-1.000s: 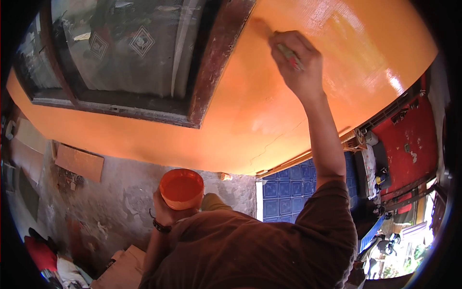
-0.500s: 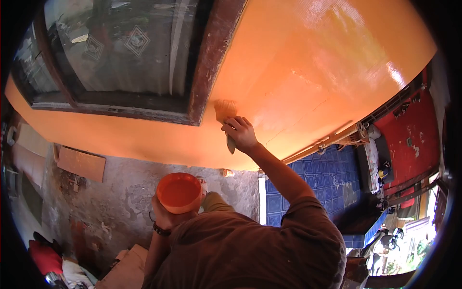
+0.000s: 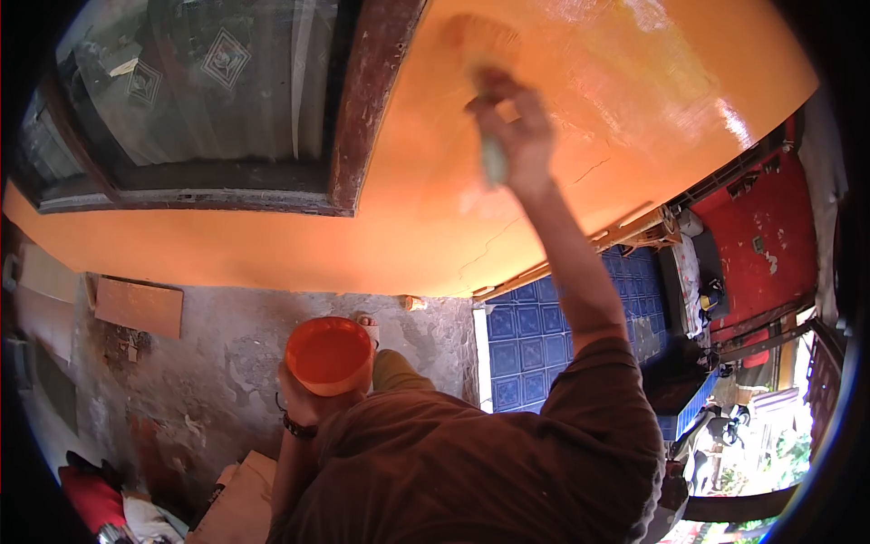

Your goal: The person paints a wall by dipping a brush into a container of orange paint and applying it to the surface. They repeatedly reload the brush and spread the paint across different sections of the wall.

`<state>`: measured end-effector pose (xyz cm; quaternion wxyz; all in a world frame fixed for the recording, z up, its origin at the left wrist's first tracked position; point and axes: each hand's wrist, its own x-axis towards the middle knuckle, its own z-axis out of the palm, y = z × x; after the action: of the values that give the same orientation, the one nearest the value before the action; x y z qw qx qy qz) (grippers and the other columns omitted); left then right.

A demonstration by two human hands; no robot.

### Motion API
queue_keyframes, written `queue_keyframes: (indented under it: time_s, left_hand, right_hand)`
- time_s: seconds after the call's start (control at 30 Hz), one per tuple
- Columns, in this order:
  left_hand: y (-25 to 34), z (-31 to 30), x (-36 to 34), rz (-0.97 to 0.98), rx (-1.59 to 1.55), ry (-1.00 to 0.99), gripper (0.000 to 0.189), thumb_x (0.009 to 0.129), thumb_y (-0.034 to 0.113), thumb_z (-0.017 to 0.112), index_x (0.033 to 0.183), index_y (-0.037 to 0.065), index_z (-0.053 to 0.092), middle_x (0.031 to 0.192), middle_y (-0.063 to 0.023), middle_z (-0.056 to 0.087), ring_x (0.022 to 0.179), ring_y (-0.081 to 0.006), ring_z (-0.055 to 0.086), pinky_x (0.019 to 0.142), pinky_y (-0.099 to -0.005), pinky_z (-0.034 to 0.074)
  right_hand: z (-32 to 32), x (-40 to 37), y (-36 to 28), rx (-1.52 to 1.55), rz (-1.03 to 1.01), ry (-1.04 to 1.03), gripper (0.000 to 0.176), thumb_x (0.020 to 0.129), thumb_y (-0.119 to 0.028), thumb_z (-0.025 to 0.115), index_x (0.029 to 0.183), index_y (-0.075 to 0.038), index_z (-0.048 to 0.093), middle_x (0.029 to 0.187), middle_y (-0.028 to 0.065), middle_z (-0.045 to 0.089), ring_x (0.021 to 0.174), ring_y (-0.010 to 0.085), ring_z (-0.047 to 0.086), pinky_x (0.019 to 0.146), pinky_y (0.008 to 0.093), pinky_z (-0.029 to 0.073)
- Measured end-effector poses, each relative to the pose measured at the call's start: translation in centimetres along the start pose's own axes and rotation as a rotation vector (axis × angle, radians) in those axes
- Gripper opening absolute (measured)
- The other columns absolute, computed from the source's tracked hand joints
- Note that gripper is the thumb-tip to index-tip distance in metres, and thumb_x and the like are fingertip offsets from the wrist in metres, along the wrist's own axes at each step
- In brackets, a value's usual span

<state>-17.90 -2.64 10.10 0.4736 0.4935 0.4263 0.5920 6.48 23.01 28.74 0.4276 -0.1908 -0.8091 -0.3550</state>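
One paintbrush [image 3: 493,161], clamped in the fingers of the blurred right hand [image 3: 527,136], is at the orange wall [image 3: 417,218] beside the window frame [image 3: 360,118], contact unclear; the left hand [image 3: 302,403], its fingers partly hidden, cups a bowl [image 3: 352,381] of orange paint [image 3: 329,352] above the rough floor [image 3: 236,340].

The right hand [image 3: 518,131] and the paintbrush [image 3: 492,160] are blurred.

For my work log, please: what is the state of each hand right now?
Left hand: holding the orange bowl.
Right hand: closed on the brush, though blurred.
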Motion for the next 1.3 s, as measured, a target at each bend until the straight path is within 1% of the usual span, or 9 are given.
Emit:
queue_keyframes:
  time_s: [0.23,0.4,0.47,0.57,0.63,0.73,0.93,1.13,1.3]
  left_hand:
    - [0.9,0.0,-0.2,-0.045,-0.012,-0.02,0.079,0.044,0.02,0.088,0.111,0.001,0.053,0.104,-0.0095,0.061,0.095,-0.0193,0.059,0.081,-0.0344,0.049]
    - [-0.2,-0.7,-0.7,-0.007,0.038,-0.012,0.08,0.044,0.022,0.088,0.112,0.001,0.052,0.105,-0.0091,0.06,0.095,-0.0192,0.059,0.082,-0.0348,0.048]
    - [-0.8,-0.5,-1.3,0.061,0.077,0.162,0.072,0.041,0.026,0.089,0.1,-0.001,0.058,0.092,-0.0087,0.064,0.084,-0.0153,0.062,0.072,-0.03,0.05]
    - [-1.7,-0.6,-1.4,0.054,0.127,0.162,0.072,0.041,0.028,0.09,0.099,-0.001,0.058,0.09,-0.0083,0.064,0.082,-0.0153,0.062,0.07,-0.0302,0.05]
    - [-1.4,0.2,-1.4,0.046,0.087,0.19,0.072,0.041,0.029,0.089,0.099,-0.001,0.058,0.09,-0.0083,0.064,0.081,-0.0151,0.062,0.07,-0.0301,0.05]
    - [-1.0,0.1,-1.2,0.039,0.095,0.182,0.071,0.042,0.029,0.089,0.098,-0.001,0.058,0.089,-0.0084,0.064,0.081,-0.0148,0.062,0.069,-0.0295,0.05]
    - [-1.8,-0.6,-1.5,0.11,0.187,0.149,0.07,0.043,0.028,0.089,0.099,-0.001,0.058,0.088,-0.0082,0.064,0.079,-0.015,0.062,0.068,-0.0287,0.05]
    - [-2.6,-1.3,-2.7,-0.043,0.153,0.091,0.089,0.04,0.028,0.091,0.114,0.001,0.051,0.106,-0.0088,0.06,0.095,-0.019,0.058,0.082,-0.0333,0.047]
    - [-2.1,-0.7,-2.7,-0.011,0.075,0.085,0.087,0.04,0.025,0.091,0.113,0.001,0.052,0.106,-0.0085,0.06,0.094,-0.018,0.058,0.081,-0.0338,0.047]
  right_hand:
    - [4.2,-11.9,-7.1,0.364,0.059,-0.57,0.018,0.066,-0.005,0.061,0.081,-0.014,0.059,0.088,0.0034,0.056,0.079,0.0219,0.058,0.065,0.0326,0.05]
    - [1.3,-2.1,0.7,0.552,0.061,-0.535,0.011,0.074,-0.001,0.061,0.083,-0.006,0.061,0.087,0.0075,0.062,0.08,0.0248,0.06,0.068,0.0303,0.05]
    - [-1.6,2.6,1.6,0.459,0.067,-0.42,0.015,0.07,0.004,0.063,0.082,-0.005,0.062,0.086,0.0071,0.061,0.077,0.0231,0.06,0.068,0.029,0.049]
    - [-2.6,4.3,0.5,0.438,0.216,-0.232,0.018,0.067,0.006,0.066,0.08,-0.006,0.063,0.086,0.0063,0.061,0.077,0.0214,0.059,0.065,0.0287,0.049]
    - [-1.3,3.6,-0.7,0.096,-0.026,0.124,0.019,0.059,-0.003,0.064,0.076,-0.011,0.061,0.086,0.0032,0.058,0.077,0.0202,0.056,0.059,0.0311,0.046]
    - [3.3,-2.2,-3.4,-0.088,-0.014,-0.103,0.015,0.062,-0.008,0.063,0.076,-0.013,0.063,0.096,0.0035,0.057,0.097,0.0216,0.053,0.074,0.0335,0.041]
    - [8.2,-10.3,-8.7,0.032,0.063,-0.134,0.009,0.065,-0.013,0.058,0.074,-0.014,0.058,0.098,0.0045,0.054,0.094,0.0229,0.052,0.069,0.0352,0.041]
    - [8.1,-15.1,-11.9,0.34,0.196,-0.566,0.013,0.064,-0.005,0.061,0.072,-0.014,0.056,0.084,0.0016,0.053,0.083,0.0234,0.054,0.066,0.0352,0.046]
    - [8.0,-11.3,-8.4,0.609,0.245,-0.475,0.015,0.067,0.002,0.056,0.075,-0.011,0.056,0.078,0.0041,0.058,0.073,0.0268,0.055,0.063,0.0358,0.048]
